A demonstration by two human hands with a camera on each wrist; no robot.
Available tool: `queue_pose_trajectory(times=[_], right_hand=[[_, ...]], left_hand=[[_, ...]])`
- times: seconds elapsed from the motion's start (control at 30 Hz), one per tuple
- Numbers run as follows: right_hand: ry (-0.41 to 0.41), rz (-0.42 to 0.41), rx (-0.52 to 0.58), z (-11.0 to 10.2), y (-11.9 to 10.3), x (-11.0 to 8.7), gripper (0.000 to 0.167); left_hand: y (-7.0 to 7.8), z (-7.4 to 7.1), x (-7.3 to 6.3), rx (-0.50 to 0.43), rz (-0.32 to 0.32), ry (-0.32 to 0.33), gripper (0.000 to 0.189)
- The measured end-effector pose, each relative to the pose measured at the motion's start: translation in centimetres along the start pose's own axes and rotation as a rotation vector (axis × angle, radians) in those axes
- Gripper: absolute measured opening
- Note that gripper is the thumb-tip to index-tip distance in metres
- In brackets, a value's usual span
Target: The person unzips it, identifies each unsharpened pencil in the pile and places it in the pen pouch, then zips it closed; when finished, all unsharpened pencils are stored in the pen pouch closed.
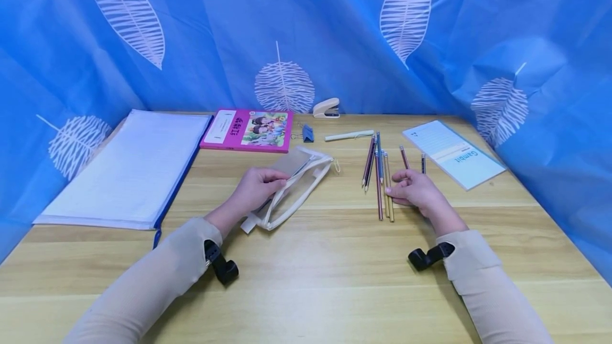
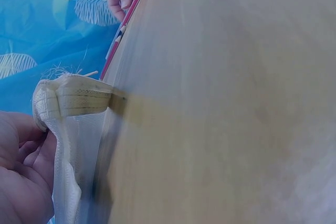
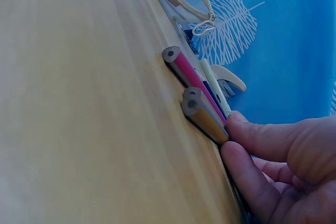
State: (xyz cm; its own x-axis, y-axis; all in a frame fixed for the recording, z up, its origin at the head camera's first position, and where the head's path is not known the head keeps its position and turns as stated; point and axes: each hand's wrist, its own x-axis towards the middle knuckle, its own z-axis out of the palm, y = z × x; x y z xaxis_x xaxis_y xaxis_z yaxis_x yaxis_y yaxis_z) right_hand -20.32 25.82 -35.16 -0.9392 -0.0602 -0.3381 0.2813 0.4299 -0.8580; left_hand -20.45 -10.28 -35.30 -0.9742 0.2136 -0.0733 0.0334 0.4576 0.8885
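My left hand [image 1: 255, 190] grips the edge of a white zippered pencil case [image 1: 292, 212], which lies with its mouth spread apart. Its pale fabric end [image 2: 84, 95] shows close up in the left wrist view. Over a loose bunch of pencils, my right hand [image 1: 417, 191] has thumb and forefinger pinching a yellow pencil [image 3: 205, 118]. Beside it runs a dark red pencil [image 1: 379, 200], its blunt end towards me. More dark pencils [image 1: 369, 161] lie just left of these. Another red pencil [image 1: 404, 157] and a dark pencil [image 1: 423, 163] stick out beyond the right hand's fingers.
A white mesh zip folder [image 1: 124, 174] lies at left, with a pink book [image 1: 248, 131] near it. Along the back are a blue binder clip [image 1: 308, 133], a stapler [image 1: 327, 108] and a pale pen [image 1: 349, 135]. A notepad [image 1: 454, 153] lies at right, before a blue curtain [image 1: 334, 31].
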Motion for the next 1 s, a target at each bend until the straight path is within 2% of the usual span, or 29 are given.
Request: queue_pose_trajectory(times=[0.23, 0.6, 1.0], right_hand=[[0.002, 0.014, 0.001, -0.20, -0.17, 0.14, 0.064], [-0.050, 0.043, 0.010, -0.48, -0.32, 0.00, 0.066], [-0.013, 0.017, -0.207, 0.02, -0.73, -0.14, 0.069]], left_hand=[[0.21, -0.06, -0.06, -0.010, -0.002, 0.000, 0.019], [0.15, 0.11, -0.11, 0.002, 0.017, 0.009, 0.019], [0.10, 0.03, -0.23, 0.004, 0.014, 0.009, 0.019]])
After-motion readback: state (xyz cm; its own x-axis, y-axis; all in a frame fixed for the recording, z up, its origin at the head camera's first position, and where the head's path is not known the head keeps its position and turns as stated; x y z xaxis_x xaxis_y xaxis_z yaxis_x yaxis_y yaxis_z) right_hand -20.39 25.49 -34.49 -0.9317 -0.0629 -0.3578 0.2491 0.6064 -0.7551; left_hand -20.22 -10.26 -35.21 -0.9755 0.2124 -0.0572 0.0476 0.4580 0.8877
